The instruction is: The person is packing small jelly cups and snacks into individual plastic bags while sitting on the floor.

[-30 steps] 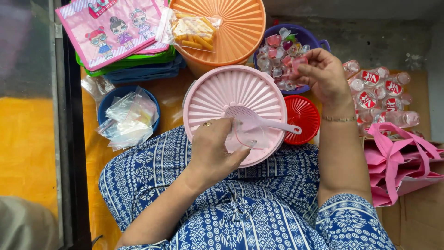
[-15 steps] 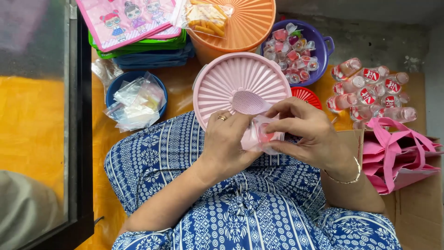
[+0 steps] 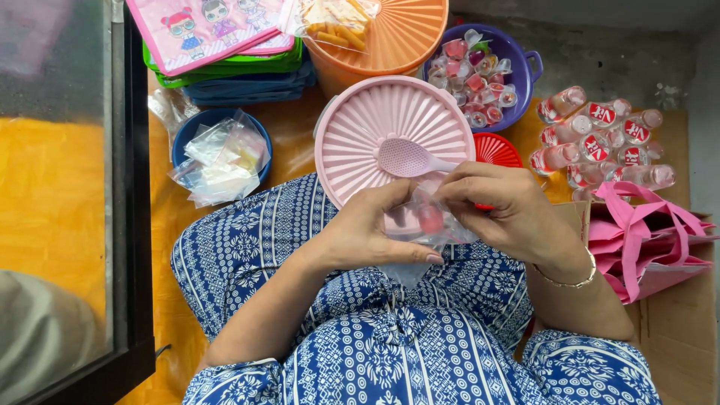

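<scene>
Holding a small clear plastic bag between them over the lap, the left hand and right hand now meet; a second ago the right hand was reaching away to the purple bowl of wrapped jelly cups, and it has since come back to the grip. A red piece shows inside the bag, so by the look of it a cup has gone in. Both hands are clenched on the bag, fingertips pinching its upper edge, the rest hanging below the grip.

Just beyond the grip sits the ribbed pink lid with a pink spoon lying on it, the handle running under the right fingers. Farther off is an orange tub. Left of the grip a blue bowl holds empty bags; right of it lie small bottles and pink tote bags.
</scene>
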